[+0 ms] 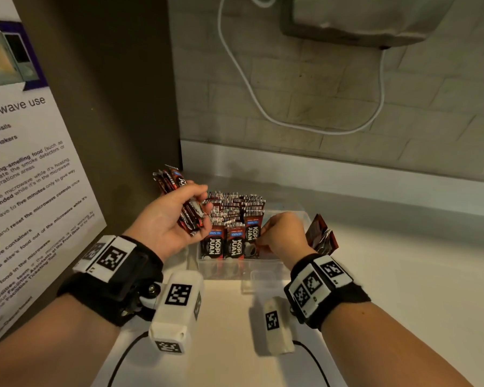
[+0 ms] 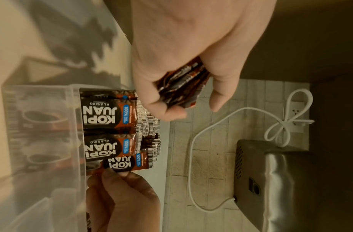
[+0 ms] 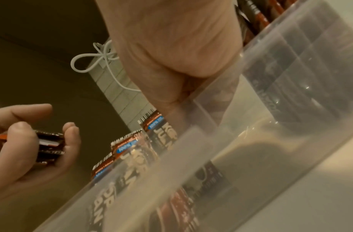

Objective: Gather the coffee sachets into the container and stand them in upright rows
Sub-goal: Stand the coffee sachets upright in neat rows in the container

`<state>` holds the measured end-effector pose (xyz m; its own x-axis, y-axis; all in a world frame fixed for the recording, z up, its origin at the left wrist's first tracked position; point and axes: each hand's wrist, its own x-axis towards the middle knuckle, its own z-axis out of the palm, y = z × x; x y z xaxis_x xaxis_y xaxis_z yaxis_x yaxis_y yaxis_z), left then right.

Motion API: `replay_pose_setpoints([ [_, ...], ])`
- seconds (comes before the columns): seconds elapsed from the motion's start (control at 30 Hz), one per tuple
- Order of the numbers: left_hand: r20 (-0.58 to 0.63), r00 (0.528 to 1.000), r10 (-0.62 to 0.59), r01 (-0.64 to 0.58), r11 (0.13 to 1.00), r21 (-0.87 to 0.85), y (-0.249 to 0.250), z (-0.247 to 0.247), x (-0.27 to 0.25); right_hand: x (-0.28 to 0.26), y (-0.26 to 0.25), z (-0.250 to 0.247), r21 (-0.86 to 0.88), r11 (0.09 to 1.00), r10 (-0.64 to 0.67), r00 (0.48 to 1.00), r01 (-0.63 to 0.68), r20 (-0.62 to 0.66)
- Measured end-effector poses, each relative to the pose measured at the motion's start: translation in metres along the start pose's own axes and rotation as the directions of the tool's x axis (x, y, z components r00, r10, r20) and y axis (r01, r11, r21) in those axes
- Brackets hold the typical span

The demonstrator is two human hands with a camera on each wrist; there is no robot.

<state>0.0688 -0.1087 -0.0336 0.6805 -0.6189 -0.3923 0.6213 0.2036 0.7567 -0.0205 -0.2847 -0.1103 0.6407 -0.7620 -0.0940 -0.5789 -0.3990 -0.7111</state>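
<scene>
White counter, tiled wall behind it. Clear plastic container sits on the counter near the left wall panel; all places below taken from this container.

Inside: upright rows of coffee sachets, packed from the far wall to the near wall, filling the left part. The front row shows "KOPI JUAN" faces toward the near wall. The right part of the container holds no standing rows that can be made out.

Just outside the right wall: a few loose sachets, partly hidden by the wrist.

Left hand above the left rim, palm up, fingers curled round a bundle of sachets.

Right hand over the near right part, fingertips pinching a single sachet at the right end of the front row, standing upright.
</scene>
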Motion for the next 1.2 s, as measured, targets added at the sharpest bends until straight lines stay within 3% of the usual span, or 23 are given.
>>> replay_pose_setpoints([
  [0.17,0.029,0.999,0.028,-0.027,0.999,-0.041,-0.004,0.001,-0.003,-0.003,-0.003,-0.002,-0.005,1.000,0.013,1.000,-0.013,-0.005],
  [0.3,0.083,0.997,0.010,-0.013,0.999,0.036,-0.009,0.001,-0.006,-0.015,-0.005,-0.011,0.047,0.999,0.025,1.000,-0.024,-0.015],
  [0.4,0.137,0.991,0.005,-0.024,0.990,0.136,-0.011,0.001,-0.007,-0.032,-0.013,-0.024,0.188,0.980,-0.034,0.989,0.061,-0.142],
  [0.5,0.179,0.984,0.013,-0.052,0.975,0.214,-0.017,0.005,-0.009,-0.053,-0.030,-0.039,0.482,0.857,-0.101,0.976,0.183,-0.191],
  [0.6,0.227,0.974,0.022,-0.093,0.948,0.305,-0.025,0.013,-0.010,-0.069,-0.043,-0.049,0.660,0.738,-0.190,0.982,0.141,0.003],
  [0.7,0.228,0.972,0.052,-0.136,0.920,0.368,-0.032,0.019,-0.010,-0.071,-0.045,-0.050,0.655,0.740,-0.257,0.964,0.154,0.064],
  [0.87,0.116,0.989,0.094,-0.127,0.936,0.328,-0.024,0.015,-0.009,-0.057,-0.030,-0.057,0.617,0.772,-0.108,0.987,0.156,-0.115],
  [1.03,0.065,0.995,0.081,-0.093,0.971,0.221,-0.010,0.008,-0.010,-0.048,-0.020,-0.046,0.301,0.951,-0.058,0.996,0.075,-0.065],
  [1.2,0.073,0.995,0.061,-0.077,0.970,0.232,-0.012,0.007,-0.013,-0.034,-0.017,-0.030,0.012,0.998,-0.066,0.997,0.065,0.050],
])
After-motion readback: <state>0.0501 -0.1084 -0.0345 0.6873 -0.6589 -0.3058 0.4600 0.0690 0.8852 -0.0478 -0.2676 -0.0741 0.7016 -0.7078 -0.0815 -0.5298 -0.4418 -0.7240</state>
